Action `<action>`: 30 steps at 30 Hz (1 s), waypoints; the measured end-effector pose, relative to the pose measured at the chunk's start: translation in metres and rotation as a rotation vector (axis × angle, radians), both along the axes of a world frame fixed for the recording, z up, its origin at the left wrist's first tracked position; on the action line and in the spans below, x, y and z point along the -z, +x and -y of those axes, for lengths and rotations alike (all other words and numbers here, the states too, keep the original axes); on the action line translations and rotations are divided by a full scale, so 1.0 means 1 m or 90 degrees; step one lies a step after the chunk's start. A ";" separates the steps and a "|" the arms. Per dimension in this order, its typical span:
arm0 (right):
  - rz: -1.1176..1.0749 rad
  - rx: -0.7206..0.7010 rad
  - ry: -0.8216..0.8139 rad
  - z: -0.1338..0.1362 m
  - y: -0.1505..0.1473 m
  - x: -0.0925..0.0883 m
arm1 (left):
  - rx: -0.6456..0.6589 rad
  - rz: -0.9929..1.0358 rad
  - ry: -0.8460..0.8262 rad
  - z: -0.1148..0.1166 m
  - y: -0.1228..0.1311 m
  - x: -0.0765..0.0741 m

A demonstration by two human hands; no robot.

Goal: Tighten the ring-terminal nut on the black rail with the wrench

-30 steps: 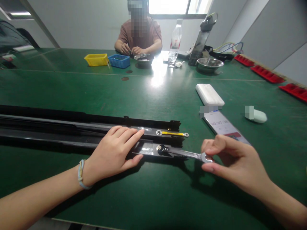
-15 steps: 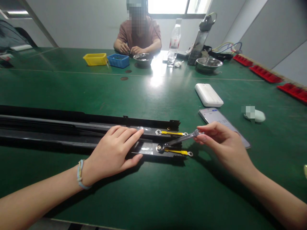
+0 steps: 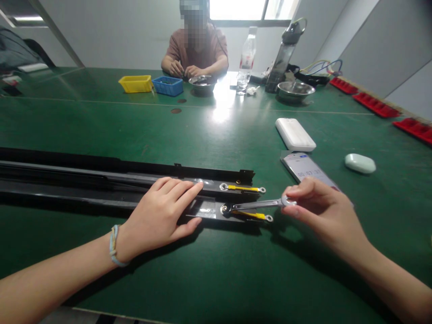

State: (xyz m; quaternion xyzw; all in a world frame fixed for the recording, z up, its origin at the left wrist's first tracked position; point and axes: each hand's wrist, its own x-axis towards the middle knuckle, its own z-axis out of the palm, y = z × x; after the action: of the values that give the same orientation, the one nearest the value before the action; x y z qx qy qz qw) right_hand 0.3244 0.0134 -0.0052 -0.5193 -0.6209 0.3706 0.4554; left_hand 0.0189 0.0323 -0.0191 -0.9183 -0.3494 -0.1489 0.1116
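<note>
Two long black metal rails [image 3: 101,198] lie side by side on the green table. My left hand [image 3: 168,207] rests flat across them, fingers stretched out and the thumb apart at the near rail's front edge. My right hand [image 3: 320,207] pinches one end of a wrench [image 3: 259,204] between thumb and fingers. The other end of the wrench sits around a bolt [image 3: 224,208] on the near rail. A yellow wire with a ring terminal [image 3: 259,216] runs from that bolt, partly under the wrench. A second yellow wire [image 3: 241,188] lies at the far rail's end.
Beyond my right hand lie a phone [image 3: 307,167], a white power bank [image 3: 295,134] and a pale green case [image 3: 360,163]. At the far side are a yellow bin [image 3: 135,84], a blue bin [image 3: 168,86], metal bowls [image 3: 296,92], bottles [image 3: 246,63] and a seated person [image 3: 197,49].
My right hand has swung the wrench's free end towards me and slightly right, with its other end still at the bolt. My left hand stays in place on the rails.
</note>
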 end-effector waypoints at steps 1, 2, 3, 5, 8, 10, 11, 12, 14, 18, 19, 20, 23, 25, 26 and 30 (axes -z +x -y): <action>-0.007 -0.004 0.004 0.001 0.000 -0.001 | 0.000 -0.001 0.000 -0.001 0.000 0.000; -0.014 -0.006 0.005 0.002 -0.001 -0.001 | -0.001 -0.002 0.000 -0.002 0.000 0.000; -0.021 -0.008 0.007 0.002 -0.002 -0.001 | -0.001 -0.002 -0.002 -0.002 0.000 0.001; -0.033 -0.012 0.008 0.003 -0.002 -0.002 | 0.000 -0.003 -0.005 -0.003 0.001 0.001; -0.050 -0.036 0.008 0.004 -0.003 -0.001 | 0.001 -0.001 -0.006 -0.004 0.001 0.001; -0.063 -0.061 0.005 0.005 -0.003 -0.001 | 0.001 -0.001 -0.004 -0.005 0.000 0.000; -0.069 -0.076 0.006 0.005 -0.003 -0.001 | 0.001 -0.001 -0.005 -0.005 0.000 0.000; -0.074 -0.090 0.008 0.006 -0.003 0.000 | 0.001 -0.001 -0.005 -0.005 0.001 0.000; -0.075 -0.113 0.011 0.006 -0.002 0.001 | 0.001 0.001 -0.006 -0.007 0.001 0.000; -0.065 -0.125 0.021 0.007 -0.002 0.002 | 0.002 0.005 -0.008 -0.009 0.003 0.001; -0.065 -0.126 0.024 0.007 -0.001 0.002 | 0.002 0.004 -0.007 -0.010 0.003 0.002; -0.066 -0.124 0.024 0.007 -0.001 0.002 | 0.002 0.004 -0.007 -0.010 0.003 0.002; -0.057 -0.088 0.021 0.006 -0.001 0.001 | 0.000 0.001 -0.005 -0.008 0.003 0.002; -0.033 -0.040 0.018 0.004 -0.001 0.000 | 0.000 0.000 -0.006 -0.007 0.003 0.003; -0.018 -0.016 0.013 0.003 -0.002 0.000 | 0.000 0.000 -0.006 -0.007 0.003 0.003; 0.007 0.033 -0.024 -0.002 -0.003 0.001 | 0.002 0.003 -0.008 -0.004 0.003 0.002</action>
State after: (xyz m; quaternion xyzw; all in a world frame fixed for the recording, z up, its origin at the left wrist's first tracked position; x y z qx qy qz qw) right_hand 0.3215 0.0157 -0.0060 -0.5456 -0.6026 0.3672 0.4520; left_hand 0.0219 0.0367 -0.0213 -0.9191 -0.3494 -0.1487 0.1049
